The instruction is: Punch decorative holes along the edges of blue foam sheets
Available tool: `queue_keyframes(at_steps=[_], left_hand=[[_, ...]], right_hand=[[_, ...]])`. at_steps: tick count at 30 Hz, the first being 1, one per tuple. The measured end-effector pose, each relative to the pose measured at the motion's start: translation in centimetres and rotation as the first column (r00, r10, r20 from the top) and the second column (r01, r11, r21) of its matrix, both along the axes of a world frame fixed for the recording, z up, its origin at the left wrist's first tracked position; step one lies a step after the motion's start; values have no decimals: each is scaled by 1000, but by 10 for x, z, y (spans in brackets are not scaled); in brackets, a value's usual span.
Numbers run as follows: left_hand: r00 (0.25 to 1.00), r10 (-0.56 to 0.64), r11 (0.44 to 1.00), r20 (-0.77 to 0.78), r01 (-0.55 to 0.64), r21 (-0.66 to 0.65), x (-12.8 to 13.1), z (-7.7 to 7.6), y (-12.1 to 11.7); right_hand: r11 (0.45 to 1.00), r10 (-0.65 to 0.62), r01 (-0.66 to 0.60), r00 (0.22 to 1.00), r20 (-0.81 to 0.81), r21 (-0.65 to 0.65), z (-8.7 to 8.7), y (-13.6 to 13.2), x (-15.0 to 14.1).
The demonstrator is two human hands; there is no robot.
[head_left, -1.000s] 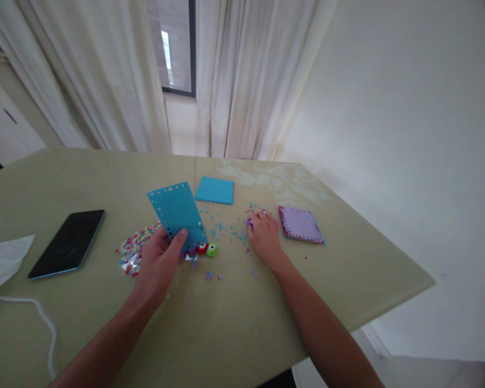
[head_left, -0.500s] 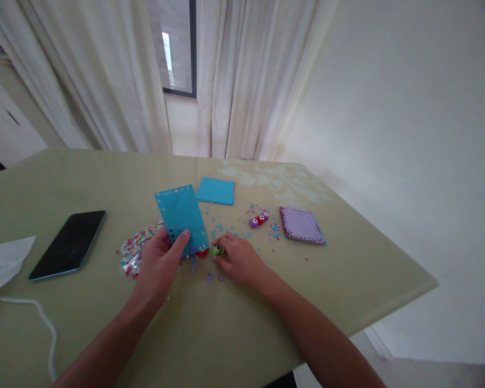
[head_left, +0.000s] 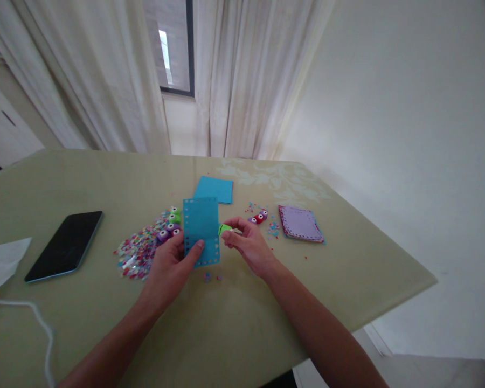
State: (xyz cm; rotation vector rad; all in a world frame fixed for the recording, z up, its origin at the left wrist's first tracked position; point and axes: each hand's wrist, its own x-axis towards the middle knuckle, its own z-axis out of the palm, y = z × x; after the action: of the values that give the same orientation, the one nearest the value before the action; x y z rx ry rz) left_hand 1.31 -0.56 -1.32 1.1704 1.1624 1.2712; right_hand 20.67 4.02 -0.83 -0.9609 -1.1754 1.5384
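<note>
Blue punched card (head_left: 202, 218) is straighter now, long axis up-down in view; left hand (head_left: 173, 261) pinches its lower half. Right fingertips pinch green piece (head_left: 225, 229) at card's right edge. Confetti pile (head_left: 134, 252) left of card; card partly blocks blue stack (head_left: 216, 188) behind.

held blue card (head_left: 201, 220) of matt paper; black tablet (head_left: 64, 245) at left, smooth and glossy; far curtains (head_left: 262, 64) of matt cloth.

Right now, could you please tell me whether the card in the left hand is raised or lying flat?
Raised: the left hand grips the card, thumb in front, and its top edge partly covers the blue stack.
</note>
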Motion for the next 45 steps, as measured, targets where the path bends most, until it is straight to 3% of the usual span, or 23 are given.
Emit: queue_keyframes(at_steps=[10, 20, 26, 32, 37, 41, 45], left_hand=[[999, -25, 1000, -39, 25, 14, 0, 2, -2], [995, -11, 1000, -98, 12, 15, -1, 0, -2], [998, 35, 999, -53, -35, -4, 0, 3, -1], [996, -21, 1000, -91, 22, 11, -2, -2, -1], [970, -23, 997, -243, 40, 66, -4, -8, 0], [947, -55, 994, -316, 82, 75, -2, -8, 1], [980, -97, 995, -175, 96, -11, 2, -5, 1]], right_hand=[[997, -81, 81, 996, 46, 4, 3, -2, -3], [1000, 0, -4, 986, 167, 24, -4, -3, -5], [998, -50, 45, 989, 137, 40, -3, -2, -3], [999, 21, -29, 982, 190, 39, -6, -2, -3], [991, 87, -113, 951, 296, 72, -6, -2, 0], [978, 201, -208, 958, 202, 14, -3, -1, 2], [980, 182, -173, 980, 78, -102, -4, 0, 3]])
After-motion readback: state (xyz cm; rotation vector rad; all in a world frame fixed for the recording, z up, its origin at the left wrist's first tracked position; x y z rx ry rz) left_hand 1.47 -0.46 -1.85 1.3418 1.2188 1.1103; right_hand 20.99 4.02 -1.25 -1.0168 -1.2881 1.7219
